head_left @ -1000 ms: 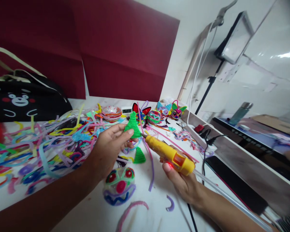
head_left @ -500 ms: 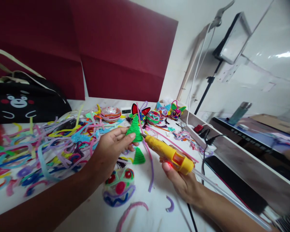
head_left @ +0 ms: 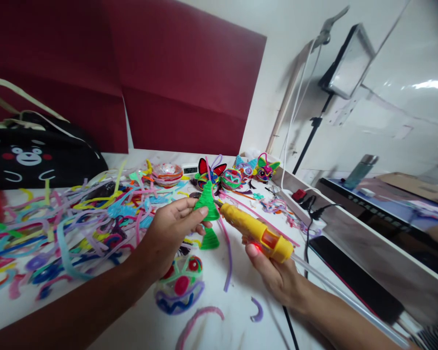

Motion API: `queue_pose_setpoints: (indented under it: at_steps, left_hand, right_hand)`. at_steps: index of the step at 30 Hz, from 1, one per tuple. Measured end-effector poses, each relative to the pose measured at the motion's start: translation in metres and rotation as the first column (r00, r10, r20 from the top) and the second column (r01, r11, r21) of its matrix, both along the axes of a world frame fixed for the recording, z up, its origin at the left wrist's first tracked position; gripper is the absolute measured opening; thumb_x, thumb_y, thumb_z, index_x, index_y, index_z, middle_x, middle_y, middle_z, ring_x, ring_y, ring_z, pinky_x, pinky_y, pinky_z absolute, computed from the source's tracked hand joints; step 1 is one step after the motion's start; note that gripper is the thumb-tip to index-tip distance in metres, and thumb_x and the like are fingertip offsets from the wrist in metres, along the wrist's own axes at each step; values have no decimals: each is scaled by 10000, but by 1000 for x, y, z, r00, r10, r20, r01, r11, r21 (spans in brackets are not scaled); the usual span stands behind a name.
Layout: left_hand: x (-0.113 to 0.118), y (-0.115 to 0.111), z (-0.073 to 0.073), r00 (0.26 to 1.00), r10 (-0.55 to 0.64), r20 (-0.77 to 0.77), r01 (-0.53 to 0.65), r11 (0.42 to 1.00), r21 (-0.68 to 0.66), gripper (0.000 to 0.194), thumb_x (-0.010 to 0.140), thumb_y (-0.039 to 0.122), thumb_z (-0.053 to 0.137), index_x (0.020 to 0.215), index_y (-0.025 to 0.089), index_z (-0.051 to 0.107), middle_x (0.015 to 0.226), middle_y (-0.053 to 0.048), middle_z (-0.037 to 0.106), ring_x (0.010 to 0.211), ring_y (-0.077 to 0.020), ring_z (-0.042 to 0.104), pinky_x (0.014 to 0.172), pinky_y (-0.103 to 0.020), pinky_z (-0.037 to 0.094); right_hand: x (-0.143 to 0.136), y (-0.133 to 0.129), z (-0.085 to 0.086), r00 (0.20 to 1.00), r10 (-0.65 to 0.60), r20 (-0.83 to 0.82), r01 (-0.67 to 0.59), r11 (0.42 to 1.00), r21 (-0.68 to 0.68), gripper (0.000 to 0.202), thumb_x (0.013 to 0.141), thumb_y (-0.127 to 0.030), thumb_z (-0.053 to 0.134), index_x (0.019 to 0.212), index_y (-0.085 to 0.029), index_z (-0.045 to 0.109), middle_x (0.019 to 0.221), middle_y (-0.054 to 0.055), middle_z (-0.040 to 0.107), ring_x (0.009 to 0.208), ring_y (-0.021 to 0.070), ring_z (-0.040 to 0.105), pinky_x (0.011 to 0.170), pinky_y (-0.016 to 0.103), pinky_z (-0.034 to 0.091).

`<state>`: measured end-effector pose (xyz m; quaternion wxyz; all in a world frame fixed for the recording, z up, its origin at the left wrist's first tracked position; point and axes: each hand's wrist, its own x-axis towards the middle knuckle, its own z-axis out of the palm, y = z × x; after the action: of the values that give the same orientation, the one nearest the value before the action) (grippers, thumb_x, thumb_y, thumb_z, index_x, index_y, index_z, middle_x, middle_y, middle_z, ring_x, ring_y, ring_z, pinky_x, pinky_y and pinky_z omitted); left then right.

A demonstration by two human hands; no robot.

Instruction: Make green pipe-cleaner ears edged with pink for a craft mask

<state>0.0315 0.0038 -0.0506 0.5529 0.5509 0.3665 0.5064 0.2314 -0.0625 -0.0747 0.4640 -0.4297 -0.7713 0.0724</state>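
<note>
Between thumb and fingers, my left hand (head_left: 180, 221) pinches a green triangle (head_left: 207, 204) that looks made of pipe cleaners. My right hand (head_left: 268, 267) is wrapped round a yellow hot glue gun (head_left: 255, 231) with a red light glowing and a clear glue stick (head_left: 336, 287) out its back. The gun's nozzle is at the triangle's lower right edge; whether it touches, I cannot tell. A second green triangle (head_left: 209, 239) lies on the table just below. Nearer me, a face-like ornament (head_left: 180, 287) with red eyes, a red nose and a blue zigzag mouth is partly hidden by my left wrist.
Many loose pipe cleaners (head_left: 76, 233) cover the left side. Finished ornaments (head_left: 237, 171), a stack of bowl-like pieces (head_left: 167, 174) and a small clock (head_left: 190, 169) stand behind. A black phone-like slab (head_left: 354, 277), cables and a power strip (head_left: 306, 214) line the right. A black bag (head_left: 40, 150) sits far left.
The green triangle in my left hand has shifted slightly right and down, toward the glue gun's nozzle. My right hand and the glue gun stay almost in place.
</note>
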Motion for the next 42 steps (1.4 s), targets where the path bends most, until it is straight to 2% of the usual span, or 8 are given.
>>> queue_pose_setpoints:
  at_steps: [5,12,18,25,32,42]
  left_hand:
    - [-1,0,-4,999,-18,-45,18,1000,8,141,754,318,709,820,200,668,688,7,672,629,-152,646,627,-260,498]
    - [-1,-1,0,999,-30,-32,30,1000,-8,179,790,357,677,840,186,660,757,9,673,664,-141,643,654,-259,496]
    - [-3,1,1,1000,20,-24,-21,1000,-3,177,772,343,694,827,179,656,728,17,663,631,-120,617,644,-251,482]
    - [-3,3,7,997,76,-17,-75,997,6,215,748,348,707,828,154,659,703,0,665,602,-118,591,608,-241,475]
    - [-4,3,12,993,99,69,-100,995,12,242,731,324,728,890,148,678,807,-14,680,670,-116,595,624,-221,492]
    - [-7,5,8,989,140,38,-142,989,48,211,750,349,713,854,169,675,714,7,653,634,-114,582,598,-212,472]
  right_hand:
    - [0,-1,3,1000,17,-15,-17,1000,10,195,951,-371,400,875,-255,536,784,41,550,725,197,561,632,351,478]
    - [-1,2,0,1000,31,3,-31,997,69,165,951,-333,415,882,-235,529,762,35,523,704,186,532,613,335,454]
    - [0,0,-3,999,24,33,-27,995,94,111,953,-300,420,975,-251,517,803,36,570,714,185,565,626,333,465]
    - [-1,0,0,999,44,26,-46,994,96,106,940,-288,433,976,-251,526,791,33,560,750,194,577,639,328,465]
    - [-3,-2,6,992,24,121,-38,992,117,95,933,-250,412,964,-231,500,778,31,549,735,187,561,605,314,456]
    - [-4,-3,4,992,39,119,-53,992,113,83,917,-217,434,965,-236,499,808,26,572,721,173,565,644,307,475]
